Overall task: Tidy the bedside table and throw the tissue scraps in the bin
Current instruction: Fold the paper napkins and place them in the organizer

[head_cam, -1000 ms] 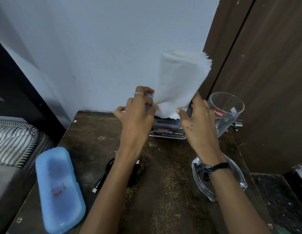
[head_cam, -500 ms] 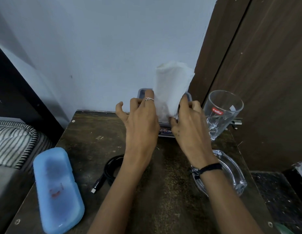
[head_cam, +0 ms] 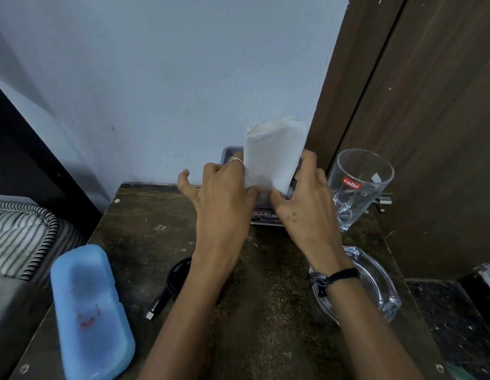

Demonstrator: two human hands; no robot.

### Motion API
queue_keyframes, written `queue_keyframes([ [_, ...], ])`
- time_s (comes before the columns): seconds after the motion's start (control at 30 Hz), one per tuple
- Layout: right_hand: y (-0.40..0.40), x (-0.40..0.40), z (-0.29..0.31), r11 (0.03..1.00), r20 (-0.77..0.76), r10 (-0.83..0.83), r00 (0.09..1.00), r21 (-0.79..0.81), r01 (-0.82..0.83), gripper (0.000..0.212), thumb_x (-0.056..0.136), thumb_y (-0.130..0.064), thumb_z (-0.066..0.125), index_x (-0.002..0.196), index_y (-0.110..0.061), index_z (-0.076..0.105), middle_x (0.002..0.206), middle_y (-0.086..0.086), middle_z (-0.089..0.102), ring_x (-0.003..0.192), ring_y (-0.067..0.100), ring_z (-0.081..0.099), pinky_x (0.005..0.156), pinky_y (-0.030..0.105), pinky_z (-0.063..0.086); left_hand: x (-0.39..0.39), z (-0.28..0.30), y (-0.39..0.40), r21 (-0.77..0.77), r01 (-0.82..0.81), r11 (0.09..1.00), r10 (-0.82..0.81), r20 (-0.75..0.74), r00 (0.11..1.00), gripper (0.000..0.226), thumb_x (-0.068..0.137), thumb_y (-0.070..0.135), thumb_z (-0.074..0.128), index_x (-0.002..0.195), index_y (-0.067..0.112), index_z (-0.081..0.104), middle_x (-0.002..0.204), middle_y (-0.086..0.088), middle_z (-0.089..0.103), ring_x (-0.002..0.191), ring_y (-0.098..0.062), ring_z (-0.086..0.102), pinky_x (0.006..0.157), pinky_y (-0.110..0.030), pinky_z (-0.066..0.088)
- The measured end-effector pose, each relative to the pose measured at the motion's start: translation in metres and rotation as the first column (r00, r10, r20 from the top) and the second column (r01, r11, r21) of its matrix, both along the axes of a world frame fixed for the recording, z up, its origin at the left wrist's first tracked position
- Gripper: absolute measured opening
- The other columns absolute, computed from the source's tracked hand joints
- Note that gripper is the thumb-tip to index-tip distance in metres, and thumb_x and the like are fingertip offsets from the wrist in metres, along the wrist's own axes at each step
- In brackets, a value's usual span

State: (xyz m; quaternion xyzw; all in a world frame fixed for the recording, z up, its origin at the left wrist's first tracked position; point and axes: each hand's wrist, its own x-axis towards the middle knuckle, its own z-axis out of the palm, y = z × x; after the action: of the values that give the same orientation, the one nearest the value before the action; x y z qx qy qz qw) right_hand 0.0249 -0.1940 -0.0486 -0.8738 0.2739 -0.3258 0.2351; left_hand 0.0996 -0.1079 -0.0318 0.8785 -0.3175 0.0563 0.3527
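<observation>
Your left hand (head_cam: 224, 193) and right hand (head_cam: 301, 198) pinch the folded white tissue wad (head_cam: 272, 157) between them, upright over the grey box (head_cam: 232, 153) at the wall. Right of the tissue stands a clear glass tumbler (head_cam: 359, 187); on the dark wooden bench (head_cam: 145, 223) nearer you lies a blue plastic case (head_cam: 87, 311).

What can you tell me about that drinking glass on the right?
The drinking glass is clear and empty, with a red "cello" sticker and a small white label near its rim. It looks thick at the base and leans in the wide-angle view. It stands at the bedside table's back right corner, beside the wooden panel; neither hand touches it.
</observation>
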Motion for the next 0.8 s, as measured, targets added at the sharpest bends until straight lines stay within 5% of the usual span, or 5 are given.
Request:
queue_keyframes([
  [0.1,-0.001,0.000,0.003,0.976,0.149,-0.002,0.989,0.214,-0.030,0.028,0.087,-0.030,0.058,0.111,-0.021,0.047,0.103,0.002,0.059,0.095,0.017,0.054,0.068,0.031,0.051,0.009,0.013,0.004,-0.100,0.039,0.994,-0.056,-0.175,0.983,0.022,0.083,0.040,0.060,0.089,0.032,0.040,0.071,0.023,0.044,0.089,-0.004,0.040,0.107,-0.047,0.009],
  [0.3,-0.007,-0.001,-0.001,0.996,-0.001,-0.088,0.996,-0.016,0.088,0.021,0.089,-0.027,0.056,0.091,-0.007,0.061,0.098,0.000,0.051,0.099,0.017,0.041,0.063,0.021,0.023,0.013,0.010,0.008,0.015,-0.013,1.000,0.014,-0.059,0.998,0.016,0.083,0.035,0.061,0.073,0.025,0.054,0.077,0.013,0.047,0.101,-0.017,0.050,0.107,-0.050,0.008],
  [0.5,-0.006,-0.002,0.006,0.994,0.118,-0.098,0.988,0.066,0.091,0.017,0.089,-0.026,0.057,0.094,-0.011,0.061,0.091,-0.003,0.052,0.092,0.017,0.047,0.062,0.011,0.031,0.017,0.009,0.006,-0.005,-0.016,1.000,0.016,-0.044,0.999,0.017,0.083,0.038,0.060,0.085,0.021,0.065,0.091,0.012,0.047,0.106,-0.017,0.050,0.106,-0.048,0.007],
  [0.63,-0.007,-0.003,0.004,0.992,0.080,-0.120,0.990,0.053,0.116,0.023,0.090,-0.030,0.057,0.101,-0.010,0.063,0.098,0.002,0.057,0.093,0.020,0.055,0.064,0.020,0.039,0.012,0.007,0.004,0.068,-0.013,0.998,0.015,-0.028,1.000,0.017,0.085,0.037,0.059,0.088,0.020,0.062,0.090,0.009,0.045,0.105,-0.017,0.048,0.108,-0.051,0.007],
  [0.8,0.004,-0.009,0.026,0.987,0.218,-0.158,0.963,0.035,0.154,0.028,0.089,-0.026,0.058,0.115,-0.017,0.055,0.110,-0.001,0.061,0.099,0.011,0.057,0.076,0.022,0.047,0.004,0.022,0.014,-0.091,-0.038,0.995,0.033,-0.058,0.998,0.021,0.080,0.037,0.065,0.095,0.030,0.052,0.096,0.016,0.051,0.098,-0.005,0.046,0.107,-0.047,0.009],
])
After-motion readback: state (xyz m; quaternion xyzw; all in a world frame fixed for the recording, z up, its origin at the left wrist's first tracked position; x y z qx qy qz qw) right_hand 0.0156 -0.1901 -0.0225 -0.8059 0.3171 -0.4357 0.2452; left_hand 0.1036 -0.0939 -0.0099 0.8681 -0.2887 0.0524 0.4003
